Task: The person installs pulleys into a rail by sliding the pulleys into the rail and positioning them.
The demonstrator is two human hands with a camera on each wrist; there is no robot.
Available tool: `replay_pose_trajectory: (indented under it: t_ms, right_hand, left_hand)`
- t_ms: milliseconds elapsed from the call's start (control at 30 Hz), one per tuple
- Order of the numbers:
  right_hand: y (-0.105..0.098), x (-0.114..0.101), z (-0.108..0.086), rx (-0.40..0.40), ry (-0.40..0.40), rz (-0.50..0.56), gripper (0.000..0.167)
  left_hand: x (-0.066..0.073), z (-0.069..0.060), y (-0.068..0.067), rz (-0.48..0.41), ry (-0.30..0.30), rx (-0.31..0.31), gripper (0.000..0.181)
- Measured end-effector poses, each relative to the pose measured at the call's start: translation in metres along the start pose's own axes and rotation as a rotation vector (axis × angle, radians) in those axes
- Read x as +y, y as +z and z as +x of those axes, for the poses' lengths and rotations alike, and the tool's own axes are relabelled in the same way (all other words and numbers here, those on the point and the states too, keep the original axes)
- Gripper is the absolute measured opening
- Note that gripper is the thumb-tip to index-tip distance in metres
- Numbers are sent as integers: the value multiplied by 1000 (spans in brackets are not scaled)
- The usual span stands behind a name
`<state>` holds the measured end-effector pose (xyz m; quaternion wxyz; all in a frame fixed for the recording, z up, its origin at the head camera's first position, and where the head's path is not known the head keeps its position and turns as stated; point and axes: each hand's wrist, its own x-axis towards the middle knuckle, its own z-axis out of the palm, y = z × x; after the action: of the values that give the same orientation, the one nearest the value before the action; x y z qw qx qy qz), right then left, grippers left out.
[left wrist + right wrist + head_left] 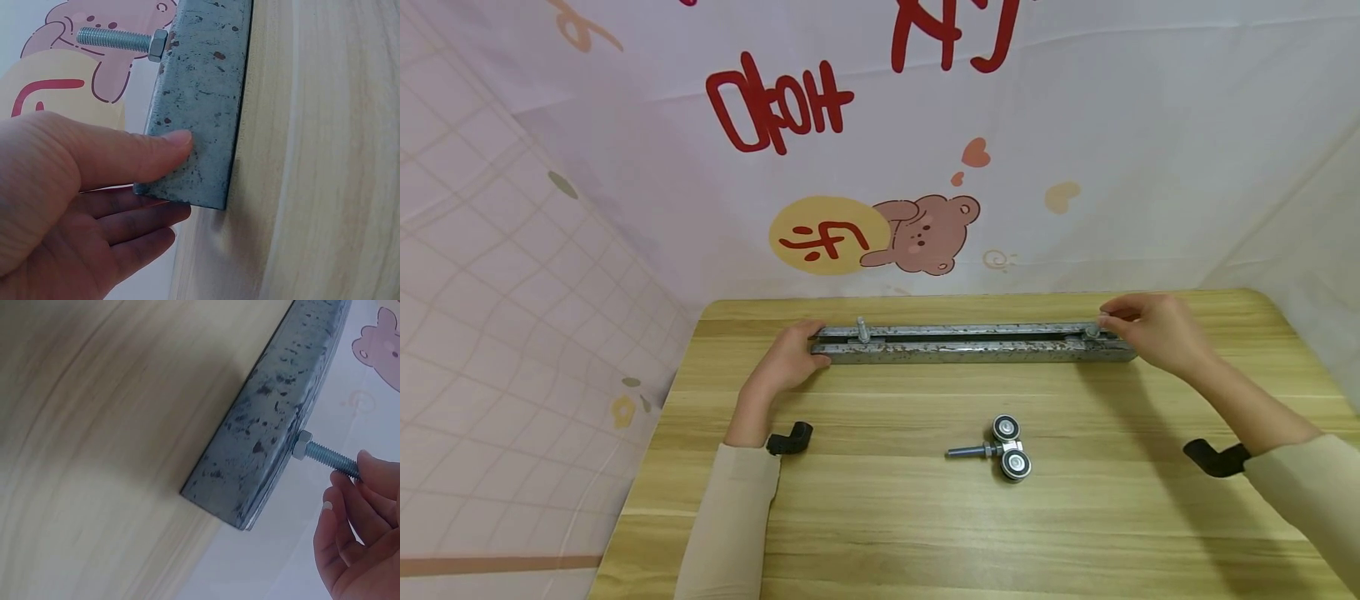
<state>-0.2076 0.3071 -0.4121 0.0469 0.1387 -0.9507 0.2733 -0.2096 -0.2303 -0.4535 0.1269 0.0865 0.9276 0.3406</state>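
Observation:
A long, speckled steel rail (955, 357) lies across the back of the table, its slot facing up. My left hand (786, 358) grips its left end; in the left wrist view the thumb of that hand (69, 162) presses the rail's side (206, 87). Near that end a threaded bolt with a nut (115, 39) stands out of the slot, not touched. At the other end my right hand (1165, 333) pinches a second threaded bolt (331, 459) by its tip between thumb and fingers. Whatever carries the bolts inside the rail is hidden.
A loose roller trolley (1011, 450) with a threaded stem lies on the wooden table (880, 533) in front of the rail. Black bands or mounts (790, 439) show by both wrists. A printed cloth (1075, 125) hangs behind the table.

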Motion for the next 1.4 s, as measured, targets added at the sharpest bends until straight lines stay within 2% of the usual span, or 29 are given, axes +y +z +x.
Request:
replay_pose_trajectory:
  t_ms: [167,700,1100,1400]
  right_hand:
    - [4,-5,1,26,-37,-1,21]
    - [27,-19,7,65,-36,66,23]
    - [35,-32,10,44,-1,127,25]
    - [43,-42,13,57,-58,131,24]
  left_hand:
    - [1,0,-1,5,2,1,68]
    - [0,0,0,16,13,4,66]
    - [1,0,1,10,13,9,66]
    - [0,0,1,-4,15,13,65]
